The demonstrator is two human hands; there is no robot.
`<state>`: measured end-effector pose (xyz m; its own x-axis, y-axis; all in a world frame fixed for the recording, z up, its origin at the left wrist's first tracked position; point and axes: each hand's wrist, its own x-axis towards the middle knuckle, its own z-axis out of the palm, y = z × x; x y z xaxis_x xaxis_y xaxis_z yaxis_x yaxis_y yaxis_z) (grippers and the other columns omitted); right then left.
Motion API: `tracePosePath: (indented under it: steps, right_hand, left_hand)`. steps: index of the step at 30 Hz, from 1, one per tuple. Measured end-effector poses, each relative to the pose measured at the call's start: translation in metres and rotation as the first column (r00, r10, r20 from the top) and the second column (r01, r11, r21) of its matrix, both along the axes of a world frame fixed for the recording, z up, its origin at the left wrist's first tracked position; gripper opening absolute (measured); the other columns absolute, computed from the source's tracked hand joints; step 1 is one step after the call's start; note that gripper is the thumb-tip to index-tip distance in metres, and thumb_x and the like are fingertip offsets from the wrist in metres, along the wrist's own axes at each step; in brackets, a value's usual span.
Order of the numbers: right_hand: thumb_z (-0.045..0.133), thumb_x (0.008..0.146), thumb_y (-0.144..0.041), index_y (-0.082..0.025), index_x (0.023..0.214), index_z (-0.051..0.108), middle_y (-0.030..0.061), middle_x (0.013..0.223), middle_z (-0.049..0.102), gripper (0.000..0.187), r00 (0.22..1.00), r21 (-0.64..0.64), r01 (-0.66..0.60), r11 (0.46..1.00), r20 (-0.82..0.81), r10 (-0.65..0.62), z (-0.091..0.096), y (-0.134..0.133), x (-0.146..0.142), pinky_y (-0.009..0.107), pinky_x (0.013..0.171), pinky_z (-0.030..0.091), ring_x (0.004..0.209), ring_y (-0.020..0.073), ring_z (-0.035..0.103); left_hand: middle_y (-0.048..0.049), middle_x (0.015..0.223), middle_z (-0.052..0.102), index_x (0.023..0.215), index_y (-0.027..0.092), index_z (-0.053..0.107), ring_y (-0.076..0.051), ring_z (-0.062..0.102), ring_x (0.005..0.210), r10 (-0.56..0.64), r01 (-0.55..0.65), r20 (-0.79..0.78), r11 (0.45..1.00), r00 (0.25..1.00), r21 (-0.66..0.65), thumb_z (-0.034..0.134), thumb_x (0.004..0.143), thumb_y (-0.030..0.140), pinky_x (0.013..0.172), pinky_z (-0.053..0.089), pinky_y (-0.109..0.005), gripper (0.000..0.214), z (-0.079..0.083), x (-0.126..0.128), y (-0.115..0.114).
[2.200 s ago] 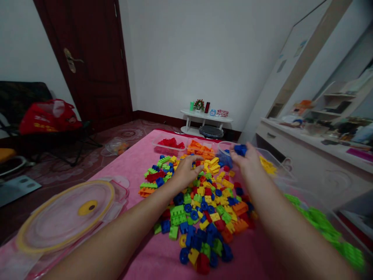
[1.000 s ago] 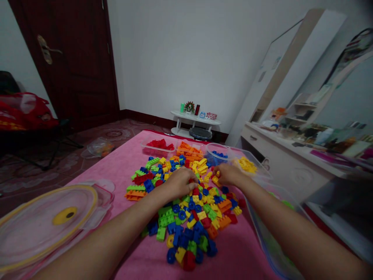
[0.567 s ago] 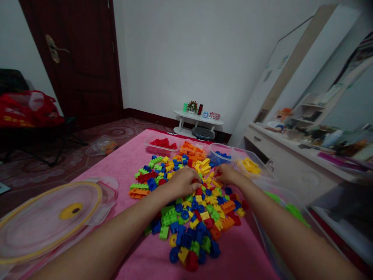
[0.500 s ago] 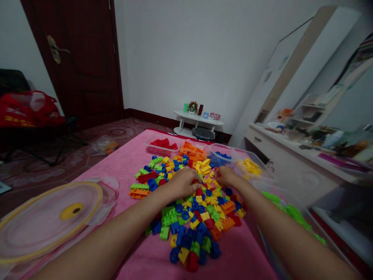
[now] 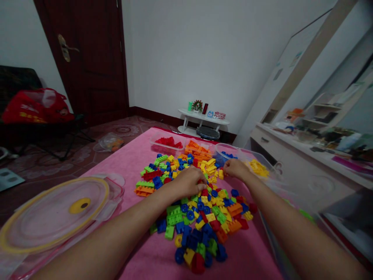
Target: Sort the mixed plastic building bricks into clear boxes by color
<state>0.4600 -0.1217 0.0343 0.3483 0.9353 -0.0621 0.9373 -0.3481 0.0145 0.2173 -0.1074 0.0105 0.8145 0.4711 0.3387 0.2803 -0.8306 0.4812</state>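
A heap of toy building bricks (image 5: 175, 214) in yellow, blue, green, red and orange covers the middle of the pink cloth (image 5: 136, 252). My left hand (image 5: 190, 181) rests over the heap with curled fingers; a bit of red shows by its fingertips, but what they grip is hidden. At the heap's far right edge, my right hand (image 5: 236, 170) is closed with its fingertips pinched together. A yellow brick (image 5: 220, 174) lies right at those fingertips, and I cannot tell if it is held.
Behind the heap stand clear tubs of red bricks (image 5: 169, 142), orange bricks (image 5: 198, 149), blue bricks (image 5: 229, 154) and yellow bricks (image 5: 258, 168). A larger clear bin (image 5: 271, 245) is under my right forearm. Clear lids (image 5: 55, 214) lie at left.
My right hand has drawn slightly right, away from the heap's middle. My left hand stays over the bricks. The whole view has shifted a little.
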Motion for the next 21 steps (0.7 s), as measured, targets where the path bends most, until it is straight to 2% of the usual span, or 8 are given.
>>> tracePosePath:
  steps: [3, 6, 11, 18, 21]
  right_hand:
    - [0.045, 0.080, -0.022, -0.018, 0.092, 0.069, 0.0138, 0.096, 0.068, 0.027, 0.991, 0.075, -0.028, 0.997, 0.131, 0.018, -0.003, -0.001, -0.006, 0.033, 0.071, 0.044, 0.091, 0.0265, 0.062]
    - [0.043, 0.082, -0.021, -0.017, 0.099, 0.068, 0.0151, 0.102, 0.067, 0.031, 0.975, 0.078, -0.070, 0.995, 0.217, 0.051, -0.009, -0.005, -0.014, 0.036, 0.079, 0.043, 0.099, 0.0280, 0.060]
    - [0.047, 0.080, -0.020, -0.014, 0.097, 0.069, 0.0160, 0.100, 0.067, 0.028, 0.959, 0.034, -0.078, 0.996, 0.276, 0.066, -0.004, -0.008, -0.020, 0.034, 0.076, 0.045, 0.094, 0.0286, 0.062]
    - [0.052, 0.077, -0.022, -0.023, 0.104, 0.068, 0.0103, 0.102, 0.068, 0.031, 0.953, -0.028, -0.131, 0.991, 0.273, 0.134, 0.006, -0.010, -0.016, 0.032, 0.077, 0.044, 0.096, 0.0255, 0.062]
    - [0.059, 0.071, -0.024, -0.020, 0.093, 0.071, 0.0111, 0.096, 0.069, 0.025, 0.961, -0.075, -0.074, 0.994, 0.259, 0.092, 0.008, -0.006, -0.009, 0.031, 0.070, 0.046, 0.089, 0.0265, 0.064]
  left_hand:
    - [-0.0047, 0.093, 0.071, 0.090, 0.023, 0.073, -0.020, 0.061, 0.094, -0.011, 0.013, -0.033, 0.999, 0.999, 0.040, 0.059, 0.077, 0.029, 0.090, 0.043, -0.030, 0.019, 0.001, 0.000, 0.000]
    - [-0.0047, 0.094, 0.071, 0.092, 0.022, 0.072, -0.020, 0.061, 0.094, -0.009, 0.012, -0.050, 0.998, 0.999, 0.056, 0.059, 0.078, 0.029, 0.089, 0.043, -0.029, 0.021, 0.001, -0.001, 0.001]
    - [-0.0049, 0.093, 0.071, 0.092, 0.022, 0.072, -0.019, 0.061, 0.094, -0.012, 0.016, -0.048, 0.998, 0.999, 0.065, 0.058, 0.079, 0.029, 0.089, 0.043, -0.029, 0.021, -0.001, -0.001, 0.001]
    - [-0.0053, 0.093, 0.071, 0.091, 0.023, 0.073, -0.020, 0.060, 0.095, -0.017, 0.018, -0.033, 0.999, 0.999, 0.037, 0.060, 0.077, 0.029, 0.090, 0.042, -0.029, 0.020, -0.002, 0.000, 0.001]
    - [-0.0062, 0.093, 0.070, 0.090, 0.022, 0.073, -0.021, 0.060, 0.096, -0.025, 0.026, -0.029, 0.999, 0.999, 0.028, 0.060, 0.077, 0.030, 0.090, 0.042, -0.030, 0.020, -0.001, 0.000, 0.002]
